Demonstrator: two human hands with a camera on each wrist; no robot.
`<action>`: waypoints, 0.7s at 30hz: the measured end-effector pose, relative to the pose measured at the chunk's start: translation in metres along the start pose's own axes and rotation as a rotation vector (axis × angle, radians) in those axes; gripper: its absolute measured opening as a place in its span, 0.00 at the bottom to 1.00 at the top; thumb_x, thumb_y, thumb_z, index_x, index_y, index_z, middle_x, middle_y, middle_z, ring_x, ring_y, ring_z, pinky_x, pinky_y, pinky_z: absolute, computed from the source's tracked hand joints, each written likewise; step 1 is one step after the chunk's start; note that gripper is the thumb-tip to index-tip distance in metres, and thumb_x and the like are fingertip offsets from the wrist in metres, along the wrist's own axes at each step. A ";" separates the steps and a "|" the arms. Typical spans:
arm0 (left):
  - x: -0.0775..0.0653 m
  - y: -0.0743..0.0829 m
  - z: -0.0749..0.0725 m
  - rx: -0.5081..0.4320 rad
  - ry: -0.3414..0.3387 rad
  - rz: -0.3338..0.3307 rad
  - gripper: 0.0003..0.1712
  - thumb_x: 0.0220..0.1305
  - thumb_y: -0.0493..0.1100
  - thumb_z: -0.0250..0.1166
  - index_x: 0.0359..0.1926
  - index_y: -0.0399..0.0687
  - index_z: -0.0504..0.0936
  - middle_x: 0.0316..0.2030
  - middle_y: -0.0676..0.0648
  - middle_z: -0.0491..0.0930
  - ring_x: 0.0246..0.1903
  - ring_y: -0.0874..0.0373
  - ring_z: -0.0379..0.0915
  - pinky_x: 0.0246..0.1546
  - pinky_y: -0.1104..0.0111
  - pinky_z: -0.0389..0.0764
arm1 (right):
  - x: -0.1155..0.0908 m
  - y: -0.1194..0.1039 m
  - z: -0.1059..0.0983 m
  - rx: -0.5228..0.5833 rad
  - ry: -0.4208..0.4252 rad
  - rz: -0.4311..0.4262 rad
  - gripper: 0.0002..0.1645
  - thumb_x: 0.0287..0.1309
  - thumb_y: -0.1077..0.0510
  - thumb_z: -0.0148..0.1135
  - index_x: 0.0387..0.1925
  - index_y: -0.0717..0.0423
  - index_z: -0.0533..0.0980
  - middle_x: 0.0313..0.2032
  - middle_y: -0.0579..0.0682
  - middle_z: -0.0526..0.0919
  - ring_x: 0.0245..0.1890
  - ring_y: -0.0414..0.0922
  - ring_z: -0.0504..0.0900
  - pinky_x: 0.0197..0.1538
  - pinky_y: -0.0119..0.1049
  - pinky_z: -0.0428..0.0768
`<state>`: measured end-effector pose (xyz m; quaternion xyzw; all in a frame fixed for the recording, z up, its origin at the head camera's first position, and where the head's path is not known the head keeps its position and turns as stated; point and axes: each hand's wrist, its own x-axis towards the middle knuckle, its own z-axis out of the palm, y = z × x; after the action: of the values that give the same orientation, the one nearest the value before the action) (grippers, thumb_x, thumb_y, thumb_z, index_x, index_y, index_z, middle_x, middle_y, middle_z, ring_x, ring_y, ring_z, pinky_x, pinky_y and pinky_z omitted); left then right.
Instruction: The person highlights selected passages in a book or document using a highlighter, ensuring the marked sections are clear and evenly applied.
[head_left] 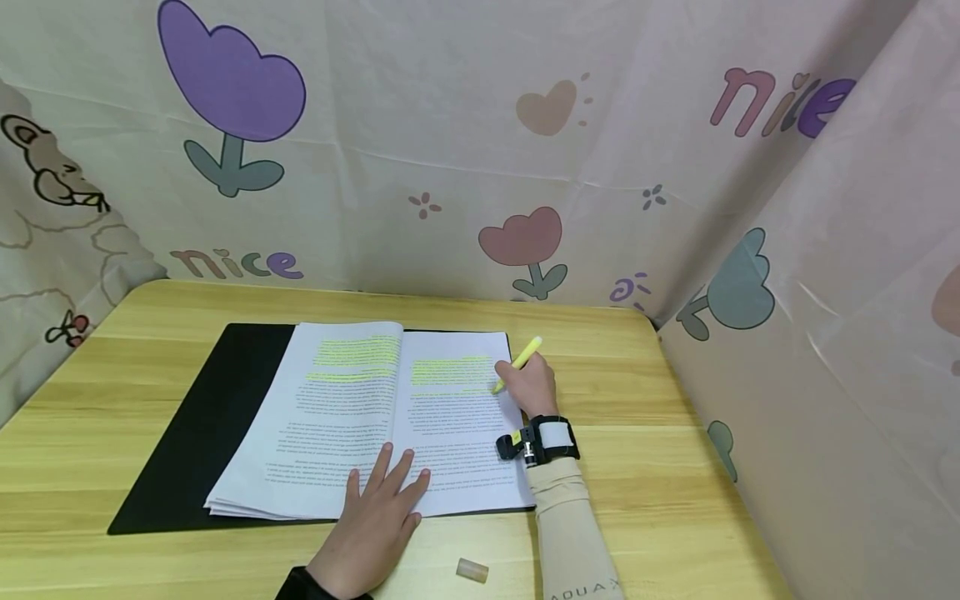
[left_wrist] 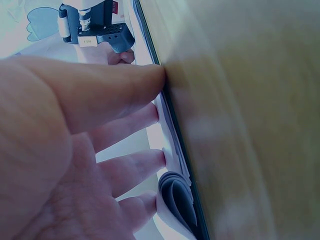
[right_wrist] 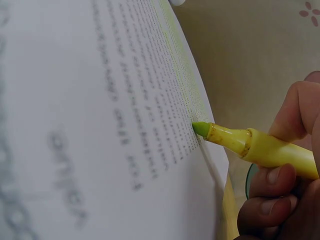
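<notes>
My right hand (head_left: 534,387) pinches a yellow highlighter (right_wrist: 280,152) between thumb and fingers. Its green-yellow tip meets the right page (head_left: 465,425) near the right ends of the printed lines, just below the highlighted ones. Upper lines on both pages carry yellow marking. Spread flat, my left hand (head_left: 378,521) rests on the lower edge of the open pages near the fold, fingers straight and apart. In the left wrist view, the left fingertips touch the paper, beside a curled page edge (left_wrist: 177,200). The pages lie on a black folder (head_left: 187,433).
A small greyish cylinder like a pen cap (head_left: 472,570) lies on the wooden table (head_left: 615,500), in front of the pages and between my arms. Patterned cloth (head_left: 420,125) hangs behind the table and along both sides. A camera (head_left: 517,443) is strapped to my right wrist.
</notes>
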<state>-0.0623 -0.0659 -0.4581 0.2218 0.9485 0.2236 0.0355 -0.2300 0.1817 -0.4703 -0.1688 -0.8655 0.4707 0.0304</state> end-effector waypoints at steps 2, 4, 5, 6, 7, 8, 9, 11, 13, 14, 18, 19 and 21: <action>0.000 0.000 0.000 -0.001 -0.002 -0.001 0.24 0.61 0.44 0.63 0.59 0.45 0.77 0.67 0.37 0.64 0.71 0.36 0.42 0.57 0.28 0.45 | 0.001 0.000 0.000 0.000 0.004 0.003 0.20 0.52 0.43 0.62 0.32 0.55 0.71 0.24 0.52 0.72 0.19 0.45 0.70 0.19 0.35 0.65; 0.000 0.000 0.000 -0.001 -0.004 -0.002 0.24 0.61 0.44 0.63 0.59 0.45 0.77 0.67 0.37 0.64 0.71 0.36 0.42 0.57 0.28 0.45 | 0.001 0.001 0.000 0.002 0.004 0.005 0.20 0.52 0.43 0.62 0.33 0.55 0.71 0.25 0.53 0.72 0.20 0.46 0.70 0.20 0.35 0.65; 0.000 0.000 0.000 -0.002 -0.004 -0.002 0.24 0.62 0.44 0.63 0.59 0.45 0.77 0.67 0.37 0.64 0.71 0.36 0.42 0.57 0.28 0.45 | 0.001 0.001 0.000 0.004 0.003 0.006 0.20 0.52 0.43 0.62 0.33 0.55 0.71 0.25 0.53 0.72 0.20 0.46 0.70 0.19 0.35 0.65; 0.000 0.000 -0.001 -0.002 -0.005 -0.002 0.25 0.62 0.44 0.63 0.59 0.45 0.77 0.67 0.37 0.64 0.71 0.36 0.42 0.57 0.28 0.45 | 0.001 0.001 0.000 0.005 0.004 0.007 0.20 0.52 0.43 0.62 0.33 0.55 0.71 0.25 0.53 0.72 0.20 0.46 0.70 0.19 0.35 0.65; 0.000 0.000 -0.001 -0.003 -0.005 -0.003 0.25 0.62 0.44 0.63 0.59 0.45 0.77 0.67 0.37 0.64 0.71 0.36 0.42 0.57 0.28 0.45 | 0.001 0.001 -0.001 0.006 0.004 0.009 0.20 0.52 0.43 0.62 0.33 0.55 0.71 0.25 0.53 0.72 0.19 0.46 0.70 0.19 0.35 0.65; 0.000 0.000 -0.001 -0.004 -0.005 -0.003 0.25 0.62 0.44 0.63 0.59 0.45 0.77 0.67 0.37 0.64 0.71 0.36 0.42 0.57 0.28 0.45 | 0.002 0.001 -0.001 0.007 0.002 0.011 0.20 0.51 0.43 0.62 0.33 0.55 0.72 0.25 0.53 0.72 0.19 0.46 0.70 0.19 0.35 0.65; 0.000 0.000 -0.001 -0.004 -0.005 -0.003 0.25 0.62 0.44 0.63 0.59 0.45 0.77 0.67 0.37 0.64 0.71 0.36 0.42 0.57 0.28 0.45 | 0.002 0.002 -0.001 0.006 0.001 0.012 0.20 0.51 0.43 0.62 0.32 0.55 0.71 0.24 0.53 0.72 0.19 0.46 0.69 0.19 0.35 0.65; 0.000 0.001 -0.001 -0.006 -0.005 -0.003 0.25 0.61 0.44 0.63 0.59 0.45 0.77 0.67 0.37 0.64 0.71 0.36 0.42 0.57 0.28 0.45 | 0.003 0.003 -0.001 0.005 -0.001 0.014 0.20 0.51 0.43 0.62 0.32 0.55 0.72 0.24 0.53 0.72 0.19 0.45 0.69 0.19 0.34 0.64; 0.000 0.001 -0.001 -0.007 -0.005 -0.003 0.24 0.61 0.44 0.63 0.59 0.45 0.77 0.67 0.37 0.64 0.71 0.36 0.42 0.57 0.28 0.45 | 0.003 0.003 -0.001 0.012 -0.005 0.015 0.20 0.51 0.43 0.62 0.32 0.55 0.72 0.24 0.53 0.72 0.18 0.46 0.69 0.18 0.35 0.64; 0.000 0.001 -0.001 -0.007 -0.005 -0.003 0.24 0.61 0.44 0.63 0.59 0.45 0.77 0.67 0.37 0.64 0.71 0.36 0.42 0.57 0.28 0.45 | 0.004 0.004 -0.002 0.014 -0.006 0.017 0.20 0.51 0.43 0.62 0.32 0.55 0.72 0.23 0.52 0.72 0.18 0.46 0.69 0.18 0.35 0.64; 0.000 0.001 -0.001 -0.001 -0.003 -0.004 0.24 0.61 0.44 0.63 0.59 0.45 0.77 0.67 0.37 0.64 0.71 0.36 0.42 0.57 0.28 0.45 | 0.003 0.004 -0.003 0.025 -0.007 0.013 0.20 0.52 0.43 0.62 0.32 0.56 0.71 0.23 0.52 0.71 0.17 0.45 0.68 0.17 0.35 0.63; 0.000 0.001 -0.001 0.000 -0.003 -0.004 0.24 0.61 0.44 0.63 0.59 0.45 0.77 0.67 0.37 0.64 0.71 0.36 0.42 0.57 0.28 0.45 | 0.003 0.004 -0.003 0.024 -0.007 0.014 0.21 0.52 0.42 0.62 0.32 0.56 0.71 0.23 0.52 0.71 0.17 0.45 0.68 0.17 0.34 0.64; 0.000 0.001 -0.001 0.004 -0.004 -0.005 0.24 0.61 0.44 0.63 0.59 0.45 0.77 0.67 0.37 0.64 0.71 0.36 0.42 0.57 0.28 0.45 | 0.003 0.004 -0.003 0.028 -0.007 0.015 0.21 0.52 0.42 0.62 0.32 0.56 0.71 0.23 0.52 0.71 0.17 0.45 0.68 0.17 0.35 0.63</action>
<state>-0.0623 -0.0655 -0.4571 0.2201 0.9494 0.2210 0.0372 -0.2312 0.1875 -0.4721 -0.1731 -0.8577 0.4835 0.0264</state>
